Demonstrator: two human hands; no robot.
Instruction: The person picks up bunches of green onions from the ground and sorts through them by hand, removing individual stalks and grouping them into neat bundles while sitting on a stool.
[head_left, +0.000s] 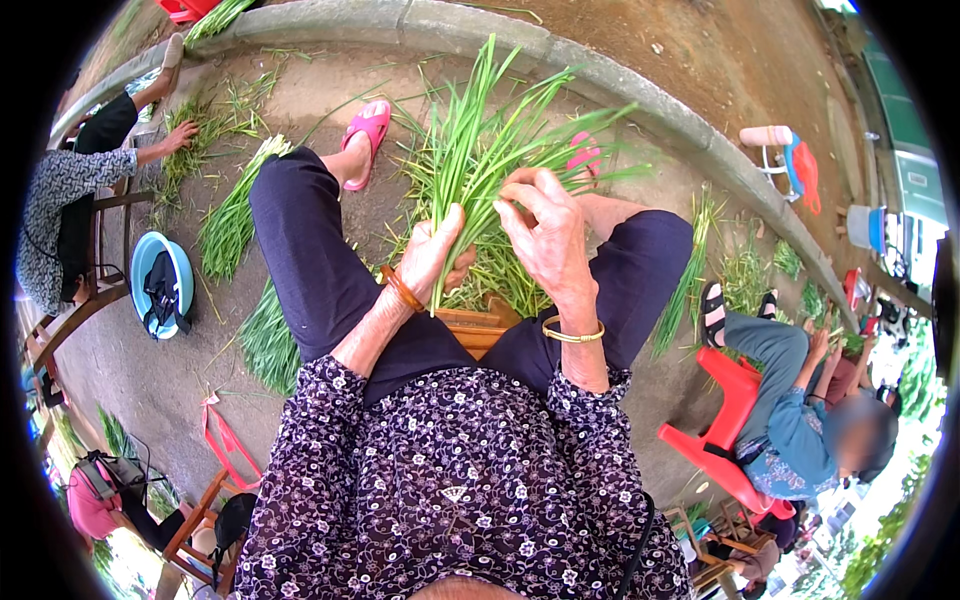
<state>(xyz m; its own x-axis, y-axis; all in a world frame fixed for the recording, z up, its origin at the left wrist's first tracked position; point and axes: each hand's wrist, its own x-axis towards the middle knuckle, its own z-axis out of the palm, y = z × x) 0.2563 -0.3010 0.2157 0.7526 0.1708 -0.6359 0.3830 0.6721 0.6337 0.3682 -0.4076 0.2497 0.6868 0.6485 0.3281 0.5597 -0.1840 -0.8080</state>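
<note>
My left hand (436, 251) grips a bunch of long green leafy stalks (469, 142), its thumb laid over them and their tips fanned out away from me. At the right side of the bunch is my right hand (544, 225), fingers bent and thumb close to the fingertips; whether a thin stalk is pinched there cannot be made out. Beneath both hands lies a loose heap of green and yellowish stalks (499, 281) on the ground between my legs. A wooden seat edge (476, 330) shows between my thighs.
Bundled stalks (236, 217) lie left of my knee, near a light blue basin (187, 274) holding a black bag. A curb (480, 26) curves across the front. Seated people are on both sides; a red plastic chair (727, 405) is at right. More stalks (686, 277) lie beside my right knee.
</note>
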